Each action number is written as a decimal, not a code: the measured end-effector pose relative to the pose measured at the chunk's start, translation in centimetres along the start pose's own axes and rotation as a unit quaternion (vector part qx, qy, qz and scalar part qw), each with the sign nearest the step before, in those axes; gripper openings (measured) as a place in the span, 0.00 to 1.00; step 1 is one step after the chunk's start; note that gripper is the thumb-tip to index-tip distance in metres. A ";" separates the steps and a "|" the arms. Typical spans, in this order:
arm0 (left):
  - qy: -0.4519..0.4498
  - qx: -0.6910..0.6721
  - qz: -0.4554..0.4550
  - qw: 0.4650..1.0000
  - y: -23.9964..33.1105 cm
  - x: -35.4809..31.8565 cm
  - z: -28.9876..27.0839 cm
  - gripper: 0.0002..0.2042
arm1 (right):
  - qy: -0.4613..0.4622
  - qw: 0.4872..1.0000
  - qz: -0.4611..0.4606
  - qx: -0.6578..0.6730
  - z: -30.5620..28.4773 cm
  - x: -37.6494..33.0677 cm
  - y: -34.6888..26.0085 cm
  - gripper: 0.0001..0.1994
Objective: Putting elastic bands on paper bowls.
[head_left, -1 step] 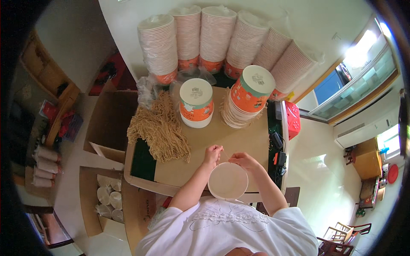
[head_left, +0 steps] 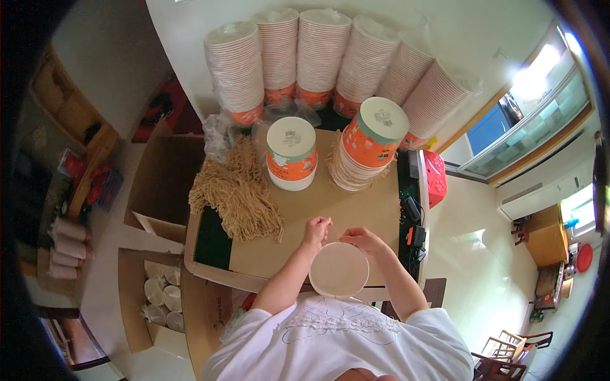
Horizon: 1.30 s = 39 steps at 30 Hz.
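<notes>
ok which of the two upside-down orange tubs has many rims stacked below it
The right tub, nearer the red container: many pale rims show beneath it. The left tub has only a white band there.

cord bundle (head_left: 238,197) left of upturned tubs (head_left: 291,166), tub stacks (head_left: 323,54) behind, held tub (head_left: 339,271) before

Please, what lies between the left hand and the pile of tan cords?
In the head view, only bare brown cardboard lies between the left hand and the cords.
</notes>
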<state>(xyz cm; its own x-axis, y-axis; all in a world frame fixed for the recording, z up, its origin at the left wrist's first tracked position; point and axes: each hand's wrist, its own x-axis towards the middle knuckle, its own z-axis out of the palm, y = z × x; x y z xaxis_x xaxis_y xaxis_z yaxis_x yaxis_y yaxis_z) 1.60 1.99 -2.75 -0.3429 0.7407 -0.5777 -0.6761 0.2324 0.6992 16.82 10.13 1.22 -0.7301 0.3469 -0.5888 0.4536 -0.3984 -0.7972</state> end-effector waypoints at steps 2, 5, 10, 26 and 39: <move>-0.024 0.036 -0.006 0.999 0.1 -0.3 -0.1 0.06 | 0.007 0.999 0.022 -0.032 0.1 0.0 0.0 0.06; -0.084 0.146 0.013 0.986 0.8 0.1 -0.1 0.06 | 0.013 0.999 0.037 -0.035 0.2 -0.2 0.0 0.06; -0.180 0.300 0.082 0.933 -0.8 1.5 -1.9 0.07 | 0.025 0.998 0.005 0.055 0.4 0.9 1.5 0.07; -0.183 0.329 0.086 0.922 -2.5 2.4 -1.5 0.05 | 0.164 0.966 -0.103 -0.169 0.6 1.5 1.8 0.05; -0.052 0.357 0.176 0.916 -0.9 1.3 0.1 0.04 | 0.088 0.994 0.018 -0.069 0.1 1.1 0.3 0.09</move>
<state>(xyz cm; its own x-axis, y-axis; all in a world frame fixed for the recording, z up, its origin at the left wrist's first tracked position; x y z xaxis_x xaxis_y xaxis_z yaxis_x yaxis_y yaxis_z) 1.82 2.84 -4.06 -0.3686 0.8965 -0.2458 0.0769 0.2930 0.9530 16.10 10.33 0.37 -0.6161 0.4828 -0.6223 0.5533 -0.2970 -0.7782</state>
